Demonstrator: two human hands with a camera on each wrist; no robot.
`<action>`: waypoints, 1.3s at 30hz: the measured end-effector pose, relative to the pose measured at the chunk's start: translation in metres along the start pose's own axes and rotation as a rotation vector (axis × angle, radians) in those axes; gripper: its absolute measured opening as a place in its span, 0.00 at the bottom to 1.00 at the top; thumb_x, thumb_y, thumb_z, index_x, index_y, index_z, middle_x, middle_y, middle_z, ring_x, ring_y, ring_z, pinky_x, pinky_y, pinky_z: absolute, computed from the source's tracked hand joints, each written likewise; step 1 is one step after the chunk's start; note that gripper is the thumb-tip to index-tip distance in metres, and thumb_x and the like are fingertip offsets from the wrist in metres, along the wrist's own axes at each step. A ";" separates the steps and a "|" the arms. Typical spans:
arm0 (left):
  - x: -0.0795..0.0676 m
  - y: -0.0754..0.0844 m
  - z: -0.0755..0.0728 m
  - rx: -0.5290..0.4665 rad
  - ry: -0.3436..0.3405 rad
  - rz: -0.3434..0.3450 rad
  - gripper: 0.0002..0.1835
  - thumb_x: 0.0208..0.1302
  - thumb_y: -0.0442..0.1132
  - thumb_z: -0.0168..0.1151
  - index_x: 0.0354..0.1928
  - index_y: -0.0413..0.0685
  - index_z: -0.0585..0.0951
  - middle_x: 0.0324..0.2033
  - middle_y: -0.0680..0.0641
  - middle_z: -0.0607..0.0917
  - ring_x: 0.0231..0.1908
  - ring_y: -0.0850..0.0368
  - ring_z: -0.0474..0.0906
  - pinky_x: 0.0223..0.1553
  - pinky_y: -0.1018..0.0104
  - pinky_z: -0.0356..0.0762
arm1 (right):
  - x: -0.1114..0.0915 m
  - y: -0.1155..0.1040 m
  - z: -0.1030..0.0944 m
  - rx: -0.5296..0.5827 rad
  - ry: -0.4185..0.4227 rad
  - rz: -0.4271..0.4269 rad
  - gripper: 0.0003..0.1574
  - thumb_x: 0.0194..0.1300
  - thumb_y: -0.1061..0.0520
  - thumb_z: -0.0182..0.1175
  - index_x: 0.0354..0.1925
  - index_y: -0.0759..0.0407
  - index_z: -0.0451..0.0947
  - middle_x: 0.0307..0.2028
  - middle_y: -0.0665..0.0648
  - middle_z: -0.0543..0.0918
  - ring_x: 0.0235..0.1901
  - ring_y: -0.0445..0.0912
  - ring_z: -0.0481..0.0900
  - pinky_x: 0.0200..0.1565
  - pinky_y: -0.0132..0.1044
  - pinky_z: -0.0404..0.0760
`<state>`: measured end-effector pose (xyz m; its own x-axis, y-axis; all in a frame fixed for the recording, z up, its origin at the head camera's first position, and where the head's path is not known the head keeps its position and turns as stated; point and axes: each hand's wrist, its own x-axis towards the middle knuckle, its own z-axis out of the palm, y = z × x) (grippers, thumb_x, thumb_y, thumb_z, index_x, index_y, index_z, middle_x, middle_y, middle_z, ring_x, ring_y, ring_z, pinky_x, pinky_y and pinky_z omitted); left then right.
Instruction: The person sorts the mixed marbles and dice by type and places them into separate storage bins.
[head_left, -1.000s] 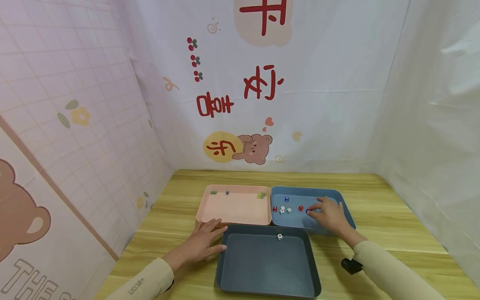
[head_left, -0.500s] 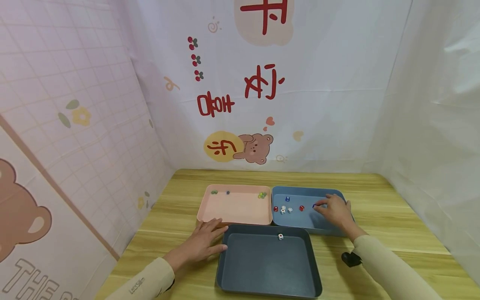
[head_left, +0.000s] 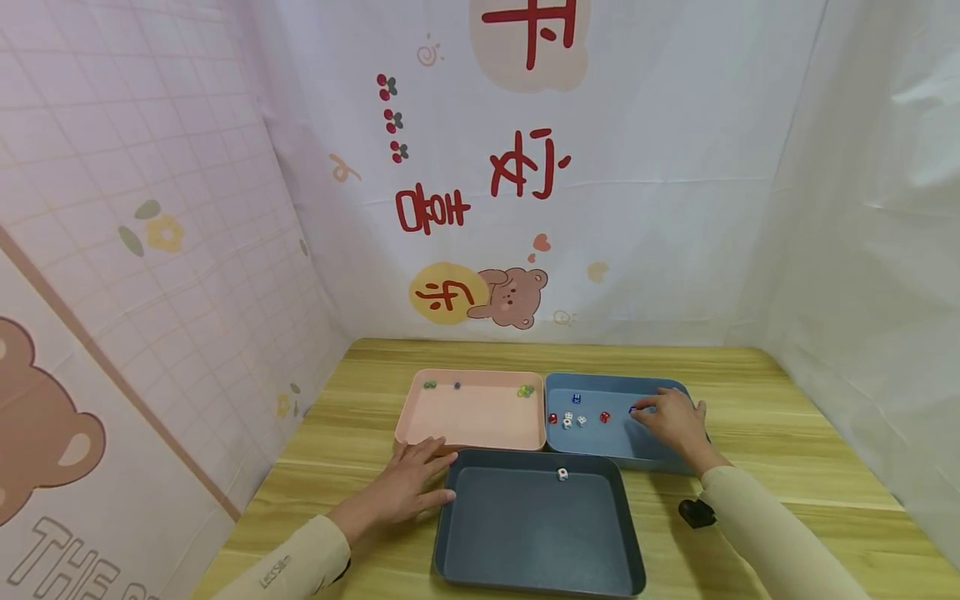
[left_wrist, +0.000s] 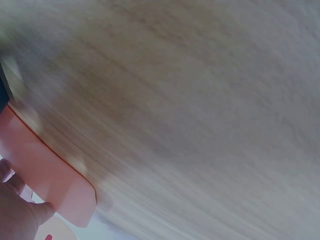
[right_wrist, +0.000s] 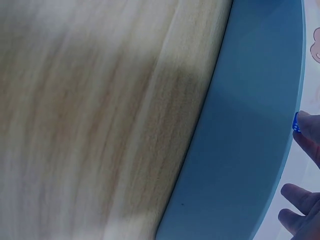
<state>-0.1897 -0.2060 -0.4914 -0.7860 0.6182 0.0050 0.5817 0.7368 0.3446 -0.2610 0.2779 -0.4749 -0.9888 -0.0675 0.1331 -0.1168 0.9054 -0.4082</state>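
Note:
Between thumb and forefinger, my right hand (head_left: 672, 423) pinches a blue die (right_wrist: 296, 122) over the right part of the blue tray (head_left: 600, 450). Other dice lie in that tray: a blue die (head_left: 576, 398), two red dice, one of them a red die (head_left: 604, 417) near the middle, and a cluster of white dice (head_left: 567, 422). My left hand (head_left: 408, 485) rests with its fingers spread by the upper left corner of the dark tray (head_left: 540, 533), close to the pink tray's (head_left: 465, 447) front edge. One white die (head_left: 562, 474) sits near the dark tray's far edge.
Inside the pink tray are small green pieces (head_left: 430, 385), a small dark bluish piece (head_left: 457, 386) and yellow-green pieces (head_left: 525, 391). All three trays stand on a wood-grain table (head_left: 780, 433), with a printed white cloth (head_left: 660, 250) behind.
My right hand has moved right and slightly away from me, bringing the blue die from near the red die toward the tray's right side. The left hand has stayed in place.

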 end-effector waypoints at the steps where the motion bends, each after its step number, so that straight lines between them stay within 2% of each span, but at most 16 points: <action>1: 0.000 0.000 0.000 0.003 0.000 0.001 0.38 0.71 0.66 0.48 0.74 0.50 0.65 0.75 0.39 0.56 0.74 0.38 0.48 0.67 0.29 0.41 | 0.001 0.000 0.000 0.001 -0.003 0.003 0.14 0.68 0.50 0.63 0.44 0.54 0.89 0.51 0.67 0.83 0.66 0.70 0.60 0.55 0.84 0.37; 9: 0.000 0.002 -0.001 0.004 -0.003 -0.003 0.38 0.71 0.65 0.48 0.74 0.50 0.65 0.75 0.39 0.56 0.74 0.39 0.48 0.67 0.30 0.41 | 0.005 0.001 0.005 -0.010 0.009 -0.001 0.14 0.67 0.49 0.63 0.43 0.54 0.89 0.55 0.71 0.80 0.66 0.71 0.60 0.54 0.84 0.39; 19: 0.000 0.005 -0.003 0.006 0.003 0.002 0.38 0.71 0.64 0.49 0.74 0.48 0.65 0.75 0.37 0.56 0.74 0.37 0.48 0.67 0.29 0.41 | 0.005 0.001 0.000 0.004 0.010 0.010 0.20 0.70 0.49 0.60 0.50 0.60 0.86 0.61 0.74 0.73 0.65 0.72 0.59 0.55 0.83 0.39; 26: -0.001 0.005 -0.004 0.001 0.001 0.005 0.37 0.71 0.63 0.50 0.73 0.48 0.66 0.74 0.37 0.57 0.74 0.36 0.49 0.67 0.29 0.42 | 0.004 0.005 0.003 -0.008 0.035 -0.027 0.19 0.70 0.49 0.60 0.49 0.59 0.86 0.57 0.73 0.77 0.65 0.72 0.61 0.54 0.84 0.41; 30: 0.000 0.006 -0.004 -0.003 0.000 0.003 0.37 0.71 0.63 0.50 0.73 0.48 0.66 0.74 0.37 0.57 0.74 0.36 0.49 0.67 0.29 0.42 | 0.003 0.004 0.007 0.021 0.050 -0.049 0.17 0.69 0.50 0.62 0.48 0.59 0.87 0.56 0.73 0.78 0.65 0.71 0.62 0.54 0.84 0.41; 35: -0.001 0.006 -0.005 -0.013 0.002 0.004 0.37 0.72 0.63 0.50 0.73 0.47 0.66 0.74 0.37 0.57 0.74 0.36 0.49 0.66 0.28 0.41 | -0.002 -0.003 0.011 0.053 0.066 -0.091 0.17 0.67 0.50 0.64 0.47 0.59 0.87 0.58 0.75 0.75 0.65 0.73 0.60 0.55 0.83 0.42; 39: -0.001 0.005 -0.004 -0.015 0.006 0.007 0.37 0.72 0.63 0.50 0.74 0.47 0.66 0.74 0.37 0.57 0.74 0.36 0.49 0.66 0.28 0.40 | -0.006 -0.015 0.013 0.039 0.082 -0.149 0.15 0.66 0.51 0.65 0.46 0.58 0.88 0.59 0.76 0.74 0.64 0.74 0.62 0.56 0.82 0.47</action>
<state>-0.1870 -0.2039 -0.4861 -0.7835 0.6212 0.0132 0.5837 0.7286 0.3583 -0.2543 0.2595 -0.4819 -0.9496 -0.1635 0.2674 -0.2664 0.8707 -0.4134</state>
